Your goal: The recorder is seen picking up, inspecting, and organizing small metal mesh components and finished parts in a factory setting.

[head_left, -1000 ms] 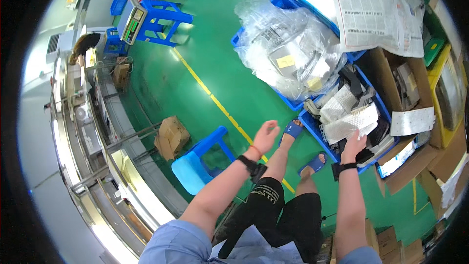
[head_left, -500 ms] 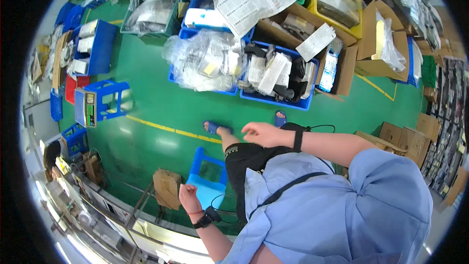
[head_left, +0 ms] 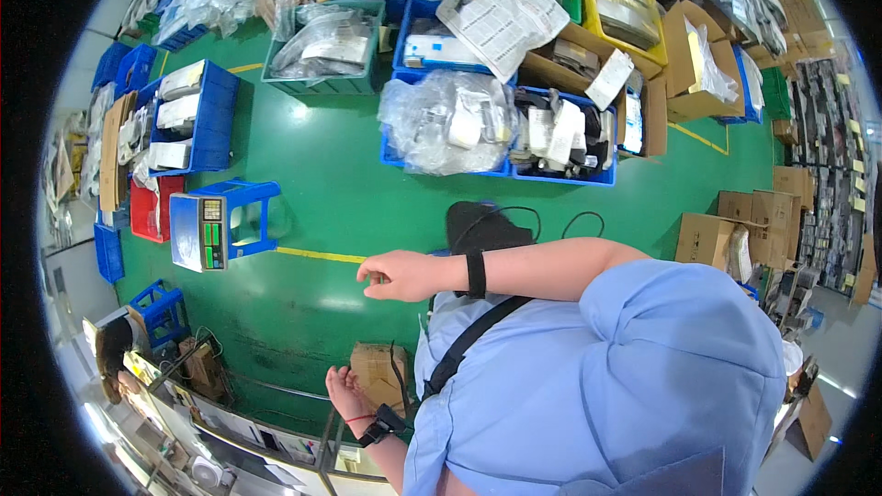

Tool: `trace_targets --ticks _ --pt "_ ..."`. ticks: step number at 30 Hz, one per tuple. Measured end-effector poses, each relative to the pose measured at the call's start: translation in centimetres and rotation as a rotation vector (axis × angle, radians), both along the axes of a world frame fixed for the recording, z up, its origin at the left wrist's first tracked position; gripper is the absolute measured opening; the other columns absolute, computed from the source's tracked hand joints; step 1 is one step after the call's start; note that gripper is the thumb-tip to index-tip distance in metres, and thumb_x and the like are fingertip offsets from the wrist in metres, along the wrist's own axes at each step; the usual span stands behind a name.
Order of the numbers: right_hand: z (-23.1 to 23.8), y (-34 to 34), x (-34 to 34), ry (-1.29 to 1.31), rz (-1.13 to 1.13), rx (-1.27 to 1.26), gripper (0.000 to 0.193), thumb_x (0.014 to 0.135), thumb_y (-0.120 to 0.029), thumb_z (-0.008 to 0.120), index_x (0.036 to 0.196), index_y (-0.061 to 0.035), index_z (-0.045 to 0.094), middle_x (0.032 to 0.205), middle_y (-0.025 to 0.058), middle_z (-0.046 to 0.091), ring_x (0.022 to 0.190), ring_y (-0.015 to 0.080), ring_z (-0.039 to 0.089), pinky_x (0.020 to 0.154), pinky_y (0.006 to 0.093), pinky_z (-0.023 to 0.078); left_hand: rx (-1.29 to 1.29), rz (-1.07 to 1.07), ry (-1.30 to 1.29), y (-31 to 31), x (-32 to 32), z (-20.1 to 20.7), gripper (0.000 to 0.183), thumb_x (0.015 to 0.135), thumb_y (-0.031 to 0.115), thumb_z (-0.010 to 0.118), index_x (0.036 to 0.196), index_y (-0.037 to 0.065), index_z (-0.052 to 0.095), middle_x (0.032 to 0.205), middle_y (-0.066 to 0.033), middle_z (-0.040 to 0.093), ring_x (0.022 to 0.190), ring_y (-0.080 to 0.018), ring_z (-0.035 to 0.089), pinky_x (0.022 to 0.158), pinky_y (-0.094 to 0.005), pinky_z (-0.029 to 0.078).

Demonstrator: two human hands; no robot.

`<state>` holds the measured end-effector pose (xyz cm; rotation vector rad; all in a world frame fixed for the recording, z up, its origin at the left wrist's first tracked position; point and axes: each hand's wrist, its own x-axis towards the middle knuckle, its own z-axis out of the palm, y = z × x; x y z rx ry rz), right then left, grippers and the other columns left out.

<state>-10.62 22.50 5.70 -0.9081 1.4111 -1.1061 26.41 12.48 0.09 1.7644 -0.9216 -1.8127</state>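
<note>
My right hand (head_left: 401, 276) reaches out over the green floor, a black band round its wrist. Its fingers are loosely bent and apart, with nothing in them. Lower down, my left hand (head_left: 344, 392) is raised beside a brown cardboard box (head_left: 378, 375) on the floor; it wears a red string and a black wrist device (head_left: 381, 425). Its fingers curl a little, apart and holding nothing. Neither hand appears to touch an object. The closest item to the left is a digital scale (head_left: 199, 232) resting on a blue stool (head_left: 262, 213).
Blue bins (head_left: 501, 168) with plastic-wrapped and white parcels line the far side, beside a green crate (head_left: 322, 84) and a yellow crate (head_left: 627, 57). A blue bin (head_left: 219, 119) stands far left. Cardboard boxes (head_left: 703, 241) sit at right. A person (head_left: 115, 349) is at lower left.
My body has turned and moved, so the scale and bins sit farther right in view. Both hands shifted left in the picture. The light blue stool near my left hand is no longer visible.
</note>
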Motion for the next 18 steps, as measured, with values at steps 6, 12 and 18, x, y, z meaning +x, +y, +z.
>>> trace_targets --ticks 6,12,18 --pt "-0.9 -20.4 2.8 -0.035 0.081 -0.057 0.039 0.087 -0.032 0.06 0.112 -0.002 0.057 0.096 0.0145 0.065 0.087 0.0239 0.062 0.075 0.0349 0.049 -0.02 0.086 0.024 -17.3 5.0 -2.2 0.05 0.095 0.034 0.051 0.135 0.007 0.036 0.13 -0.0115 0.047 0.108 -0.0226 0.05 0.085 -0.0346 0.044" --pt "-10.2 -49.4 2.5 -0.233 0.014 -0.038 0.032 0.088 -0.026 0.062 0.109 -0.0014 0.059 0.087 0.0035 0.062 0.078 0.0124 0.057 0.072 0.0278 0.047 -0.062 0.085 0.173 -41.1 3.5 -9.7 0.061 0.096 0.038 0.048 0.143 0.007 0.024 0.146 -0.0144 0.031 0.13 -0.0312 0.035 0.103 -0.0473 0.033" --pt "-20.6 -81.7 10.7 -0.044 -0.096 0.107 0.038 0.088 -0.029 0.063 0.112 0.0006 0.058 0.108 0.011 0.065 0.1 0.019 0.06 0.088 0.0305 0.045 0.102 0.18 -0.126 -58.1 8.8 -21.9 0.075 0.091 0.041 0.056 0.146 0.009 0.016 0.148 -0.0141 0.028 0.133 -0.0275 0.032 0.101 -0.0486 0.035"
